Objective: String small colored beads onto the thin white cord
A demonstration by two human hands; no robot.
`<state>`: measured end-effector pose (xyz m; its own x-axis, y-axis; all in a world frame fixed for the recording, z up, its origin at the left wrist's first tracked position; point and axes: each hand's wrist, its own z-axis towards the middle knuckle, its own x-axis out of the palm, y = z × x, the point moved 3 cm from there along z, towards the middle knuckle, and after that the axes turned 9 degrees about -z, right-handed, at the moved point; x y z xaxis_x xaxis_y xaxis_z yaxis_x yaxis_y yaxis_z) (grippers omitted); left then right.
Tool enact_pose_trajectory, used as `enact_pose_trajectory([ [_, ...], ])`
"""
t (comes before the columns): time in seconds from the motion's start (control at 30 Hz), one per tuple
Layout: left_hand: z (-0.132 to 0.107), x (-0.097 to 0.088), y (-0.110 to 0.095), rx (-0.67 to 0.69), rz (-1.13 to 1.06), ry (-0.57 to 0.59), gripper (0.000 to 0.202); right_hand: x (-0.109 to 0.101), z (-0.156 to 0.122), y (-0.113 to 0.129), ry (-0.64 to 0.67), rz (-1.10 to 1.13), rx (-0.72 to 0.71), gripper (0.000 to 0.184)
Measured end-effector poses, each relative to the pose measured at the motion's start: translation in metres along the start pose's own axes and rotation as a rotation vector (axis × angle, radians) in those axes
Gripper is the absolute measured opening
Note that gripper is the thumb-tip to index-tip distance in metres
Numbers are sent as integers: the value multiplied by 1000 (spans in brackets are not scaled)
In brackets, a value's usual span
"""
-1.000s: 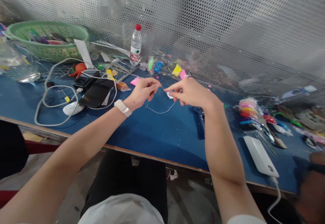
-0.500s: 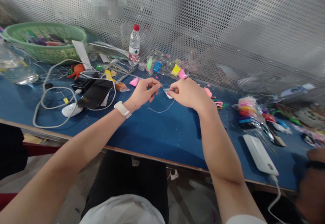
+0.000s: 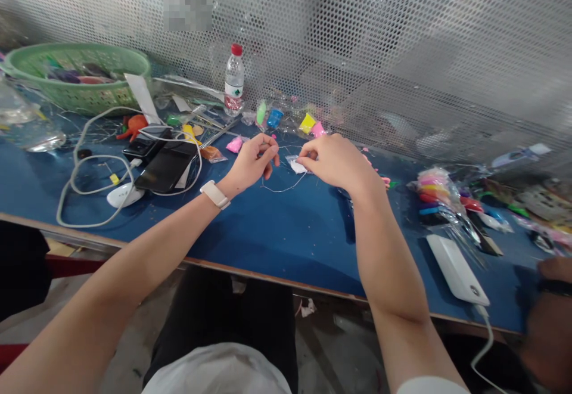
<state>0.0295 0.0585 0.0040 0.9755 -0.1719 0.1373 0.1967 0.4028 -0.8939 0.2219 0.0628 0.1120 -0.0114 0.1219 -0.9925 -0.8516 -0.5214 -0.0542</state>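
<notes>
as a thin, pale, bendy wire [image 3: 281, 191] makes a loop over the flat blue table [image 3: 268, 233], the right hand [image 3: 335, 158] pinches it with thumb and finger pressed together. the left hand [image 3: 254, 160] is at the other side of the loop, thumb and finger curled close, but i can't tell if they pinch the wire. a small white lump in clear plastic [image 3: 296, 166] lies just beside the right hand.

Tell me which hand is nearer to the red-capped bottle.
Left. The left hand is in front of the red-capped bottle, slightly right; the right hand is much farther to its right.
</notes>
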Motion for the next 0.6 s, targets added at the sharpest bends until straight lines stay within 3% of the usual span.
enact_pose_trajectory([
  [0.3,-1,3,-1,-3,-108,36,25,3,2,-3,-137,13,44,21],
  [0.6,-1,4,-4,24,-31,24,23,0,1,-5,-167,66,27,21],
])
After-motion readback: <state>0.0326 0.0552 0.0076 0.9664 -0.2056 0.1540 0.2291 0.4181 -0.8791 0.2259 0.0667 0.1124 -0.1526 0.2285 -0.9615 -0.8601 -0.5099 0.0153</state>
